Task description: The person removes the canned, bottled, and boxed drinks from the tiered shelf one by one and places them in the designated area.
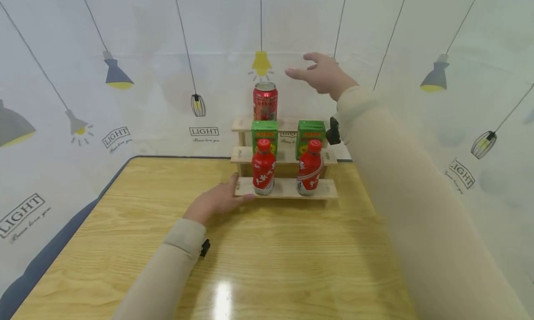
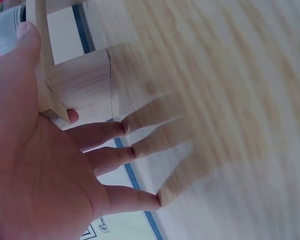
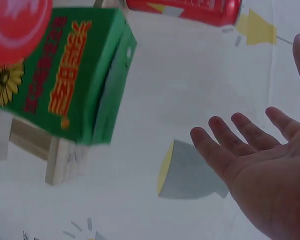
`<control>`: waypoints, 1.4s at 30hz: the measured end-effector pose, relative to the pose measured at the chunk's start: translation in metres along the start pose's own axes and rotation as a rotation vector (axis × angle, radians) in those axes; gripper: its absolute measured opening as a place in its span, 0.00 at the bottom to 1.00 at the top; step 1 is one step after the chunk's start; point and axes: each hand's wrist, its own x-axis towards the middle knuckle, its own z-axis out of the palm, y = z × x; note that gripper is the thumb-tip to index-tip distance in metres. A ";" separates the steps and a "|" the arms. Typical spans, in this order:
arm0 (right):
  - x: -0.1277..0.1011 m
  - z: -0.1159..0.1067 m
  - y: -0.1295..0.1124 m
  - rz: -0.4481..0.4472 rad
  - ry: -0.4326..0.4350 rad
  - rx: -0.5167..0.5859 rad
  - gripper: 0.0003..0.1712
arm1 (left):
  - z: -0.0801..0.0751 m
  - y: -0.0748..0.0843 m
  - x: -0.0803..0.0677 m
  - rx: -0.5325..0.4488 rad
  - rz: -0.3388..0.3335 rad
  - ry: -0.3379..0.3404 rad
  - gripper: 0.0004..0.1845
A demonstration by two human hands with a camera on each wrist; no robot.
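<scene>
Head view: your right hand (image 1: 323,75) is spread, holding nothing, just right of the red can (image 1: 265,101) on the top step; rigid, light, slick, so take it round its middle.
Left wrist: your left hand (image 2: 45,165), fingers straight, steadies the wooden rack (image 2: 80,82) on the worktop (image 2: 230,100).
Right wrist: palm open; can beyond your fingertips.

Backdrop sheet (image 1: 146,102): "LIGHT" in boxed labels, repeated, cursive line beneath unreadable | Green cartons (image 1: 264,135): orange-red characters, not legible | Red bottles (image 1: 263,168): white characters, not legible | Red can (image 1: 265,101): print too small to read | No numbers legible
</scene>
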 end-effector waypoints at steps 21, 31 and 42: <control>0.016 0.081 -0.010 -0.016 -0.032 0.237 0.48 | 0.002 0.008 -0.005 0.003 -0.018 0.006 0.65; 0.017 0.080 -0.011 0.036 -0.033 0.432 0.44 | 0.000 0.010 -0.003 0.002 -0.007 -0.005 0.66; 0.013 0.087 -0.012 0.031 -0.079 0.614 0.48 | 0.001 0.005 0.000 -0.006 -0.012 -0.018 0.68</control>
